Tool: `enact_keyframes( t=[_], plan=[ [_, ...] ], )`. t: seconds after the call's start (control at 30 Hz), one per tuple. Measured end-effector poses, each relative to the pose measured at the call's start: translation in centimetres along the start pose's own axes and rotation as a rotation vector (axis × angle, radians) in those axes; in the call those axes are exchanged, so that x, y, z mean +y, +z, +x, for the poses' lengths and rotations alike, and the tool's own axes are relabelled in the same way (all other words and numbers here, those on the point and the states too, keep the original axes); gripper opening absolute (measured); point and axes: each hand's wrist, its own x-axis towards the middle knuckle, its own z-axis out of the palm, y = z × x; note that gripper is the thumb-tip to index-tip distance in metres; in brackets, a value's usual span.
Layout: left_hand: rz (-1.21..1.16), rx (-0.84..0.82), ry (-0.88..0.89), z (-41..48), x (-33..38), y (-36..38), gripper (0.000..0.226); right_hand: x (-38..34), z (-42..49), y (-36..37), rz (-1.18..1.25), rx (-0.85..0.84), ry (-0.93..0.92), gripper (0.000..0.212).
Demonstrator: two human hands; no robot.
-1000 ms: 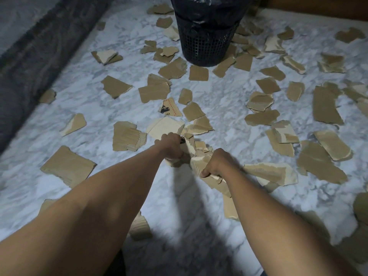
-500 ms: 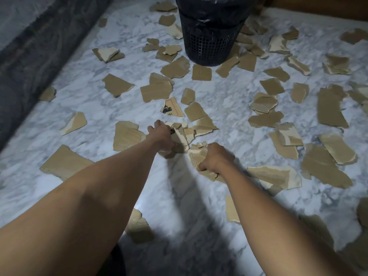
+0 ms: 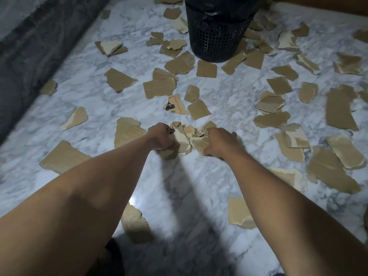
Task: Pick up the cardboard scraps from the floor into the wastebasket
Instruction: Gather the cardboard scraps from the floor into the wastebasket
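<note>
Most of the fingers on the left hand (image 3: 160, 136) and the right hand (image 3: 219, 143) are hiding behind knuckles and the bundle (image 3: 187, 139) of torn cardboard, so only their curl is showing. The wastebasket (image 3: 217, 40) is being cut off by the top edge, its rim out of view, and it is standing well beyond the fingertips. A dark shape (image 3: 113, 253) at the bottom edge, under the left forearm, is looking too dim to make out.

The floor (image 3: 199, 186) is showing white marble with grey veins, smooth and glossy, and it is catching a bright spot of light beside the left forearm. The scraps (image 3: 119, 79) are lying all over it as flat, brown, ragged-edged pieces, some peeling to a paler, ribbed inner layer. One printed scrap (image 3: 176, 105), bearing black marks and a red dotted line, is lying just beyond the fingers. The wastebasket is showing black mesh walls with a black bag (image 3: 219, 6) inside. A dark grey strip (image 3: 29, 56) is running along the floor far to the left of the hands.

The left hand is clenching one side of the crumpled bundle, fingers curled tight round it. The right hand is gripping the other side, fingers wrapped over the pieces. The bundle is sitting between the two fists, touching both, low over the floor; whether it is resting on the floor I cannot tell.
</note>
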Motion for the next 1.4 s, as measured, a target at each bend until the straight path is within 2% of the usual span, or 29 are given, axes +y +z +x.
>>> enact_keyframes(
  t=[0.1,0.17,0.27,0.33,0.43,0.53,0.63,0.8,0.87,0.97,1.07,1.17,1.23,1.33,1.4],
  plan=[
    [-0.046,0.007,0.000,-0.2,0.0,-0.3,0.045,-0.2,0.4,0.6,-0.003,0.012,-0.004,0.058],
    [-0.048,0.028,0.004,-0.2,-0.1,0.0,0.048,-0.1,0.7,1.1,0.012,0.024,-0.001,0.066],
    [-0.126,0.054,0.012,-0.1,-0.4,0.4,0.060,0.6,1.4,1.3,0.063,-0.006,0.004,0.082],
    [-0.154,0.048,0.013,-0.1,-0.6,0.6,0.077,0.8,1.6,1.5,0.062,-0.033,0.015,0.089],
    [-0.140,0.043,0.012,0.2,-0.8,0.8,0.097,0.7,1.4,2.0,0.009,0.025,0.028,0.082],
    [-0.128,0.042,0.009,0.5,-0.8,0.9,0.096,0.9,1.9,2.2,0.011,0.005,-0.025,0.083],
    [-0.121,0.038,0.017,0.7,-0.7,0.9,0.098,0.9,2.6,1.5,-0.006,-0.072,-0.071,0.097],
    [-0.121,0.033,0.019,1.1,-0.7,0.7,0.116,0.7,2.9,1.7,0.059,-0.033,-0.028,0.091],
    [-0.140,0.032,0.018,1.3,-0.8,0.7,0.114,0.9,3.0,1.6,0.186,-0.062,0.003,0.088],
    [-0.199,0.029,0.011,1.7,-0.9,0.9,0.094,1.3,3.5,0.9,0.383,-0.065,0.108,0.073],
    [-0.217,0.032,-0.015,2.0,-0.7,1.0,0.093,2.0,4.1,0.0,0.782,-0.042,0.242,0.062],
    [-0.245,0.012,-0.017,2.6,-0.4,0.7,0.088,2.2,5.1,-1.4,1.065,0.022,0.319,0.052],
    [-0.286,-0.018,-0.025,2.6,-0.1,0.4,0.083,1.5,6.3,-2.5,1.204,0.091,0.348,0.052],
    [-0.249,-0.002,-0.032,1.9,0.2,0.4,0.086,0.0,8.9,-3.4,1.236,0.129,0.379,0.057],
    [-0.151,0.071,-0.039,0.7,0.0,0.8,0.074,-1.3,10.4,-3.4,1.023,0.126,0.394,0.078]
  ],
)
